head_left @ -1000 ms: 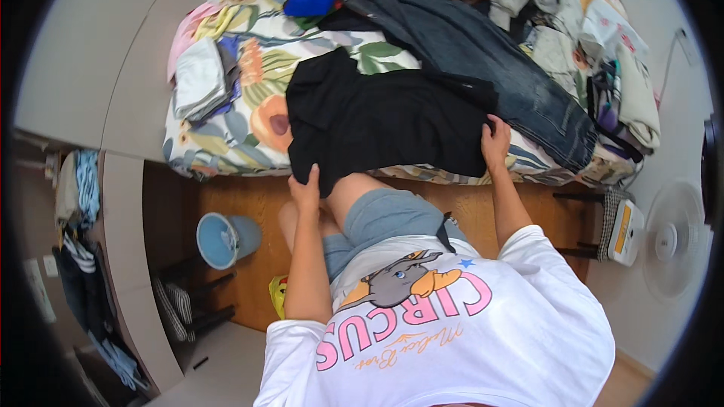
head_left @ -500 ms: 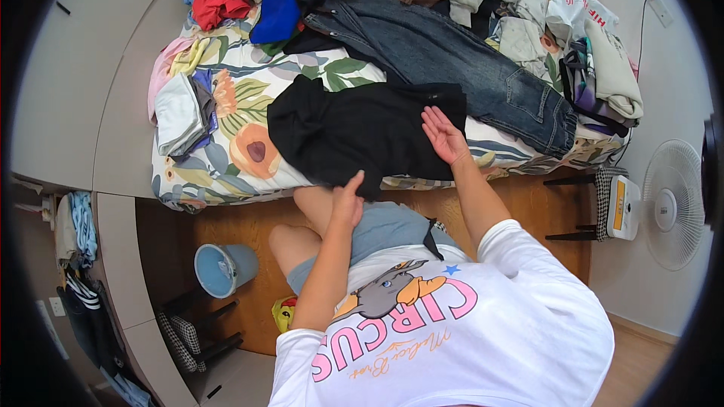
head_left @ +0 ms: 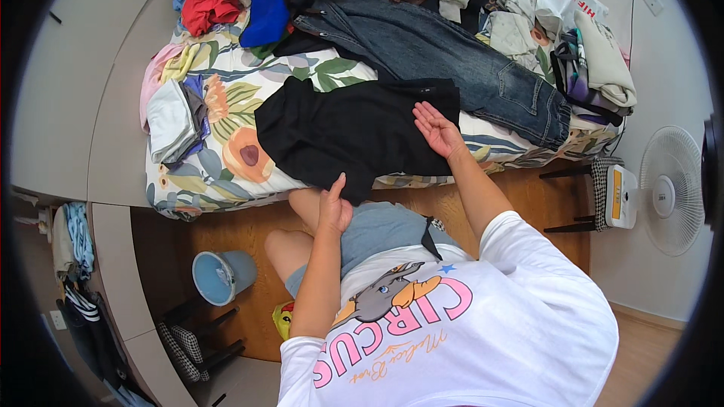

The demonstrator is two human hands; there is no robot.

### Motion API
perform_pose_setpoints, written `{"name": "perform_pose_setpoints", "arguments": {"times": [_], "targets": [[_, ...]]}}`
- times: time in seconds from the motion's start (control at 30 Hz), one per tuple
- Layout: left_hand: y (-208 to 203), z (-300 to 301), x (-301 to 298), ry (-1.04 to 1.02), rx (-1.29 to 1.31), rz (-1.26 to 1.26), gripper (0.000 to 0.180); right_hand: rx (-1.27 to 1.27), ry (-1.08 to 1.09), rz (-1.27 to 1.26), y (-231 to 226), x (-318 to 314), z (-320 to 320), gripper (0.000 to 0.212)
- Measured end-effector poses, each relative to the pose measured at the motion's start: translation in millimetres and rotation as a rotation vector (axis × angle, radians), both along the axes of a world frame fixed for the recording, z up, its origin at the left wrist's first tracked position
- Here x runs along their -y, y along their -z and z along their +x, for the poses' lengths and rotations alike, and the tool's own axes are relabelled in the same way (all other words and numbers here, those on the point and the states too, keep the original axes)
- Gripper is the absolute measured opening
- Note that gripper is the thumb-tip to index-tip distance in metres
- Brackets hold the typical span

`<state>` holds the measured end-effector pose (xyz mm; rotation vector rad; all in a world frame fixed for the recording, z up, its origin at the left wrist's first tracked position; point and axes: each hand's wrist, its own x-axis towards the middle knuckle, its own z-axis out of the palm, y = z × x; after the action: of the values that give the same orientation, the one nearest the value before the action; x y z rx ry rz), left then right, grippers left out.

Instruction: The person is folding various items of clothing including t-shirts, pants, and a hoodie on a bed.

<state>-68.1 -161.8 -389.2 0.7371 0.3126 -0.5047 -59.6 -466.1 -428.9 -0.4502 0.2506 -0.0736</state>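
A black shirt [head_left: 354,132] lies spread on the bed [head_left: 226,151], just below the jeans [head_left: 452,60]. The left hand [head_left: 334,207] pinches its lower edge; the right hand [head_left: 437,130] rests flat, fingers open, on it.

A crumpled white plastic bag [head_left: 559,1] with red printing lies among heaped clothes at the bed's far right. A white heater [head_left: 620,196] by the wall shows a small orange label strip.

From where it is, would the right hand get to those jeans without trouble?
Probably yes. The right hand lies flat on the black shirt, and the jeans lie just beyond it with nothing between.
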Motion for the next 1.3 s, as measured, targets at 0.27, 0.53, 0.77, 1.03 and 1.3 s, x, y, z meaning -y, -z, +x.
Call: {"name": "perform_pose_setpoints", "arguments": {"times": [0.27,0.53,0.77,1.03,1.3], "targets": [[2.8,-0.1,-2.9,0.007,0.014,-0.032,0.043,0.025,-0.001,0.011,0.0,-0.7,0.0,0.062],[-0.2,-0.9,-3.2,0.008,-0.001,-0.049,0.041,0.037,-0.010,0.002,1.0,-0.6,0.2,0.064],[0.7,-1.3,-2.7,-0.009,0.015,-0.043,0.039,0.027,-0.014,-0.008,-0.8,-0.5,-0.6,0.064],[-0.4,-1.4,-2.7,-0.004,0.016,-0.041,0.041,0.030,-0.022,0.001,-1.3,-0.4,-0.8,0.063],[1.8,-0.5,-3.4,0.001,-0.003,-0.044,0.042,0.025,-0.025,0.015,-1.8,0.3,0.7,0.059]]}}
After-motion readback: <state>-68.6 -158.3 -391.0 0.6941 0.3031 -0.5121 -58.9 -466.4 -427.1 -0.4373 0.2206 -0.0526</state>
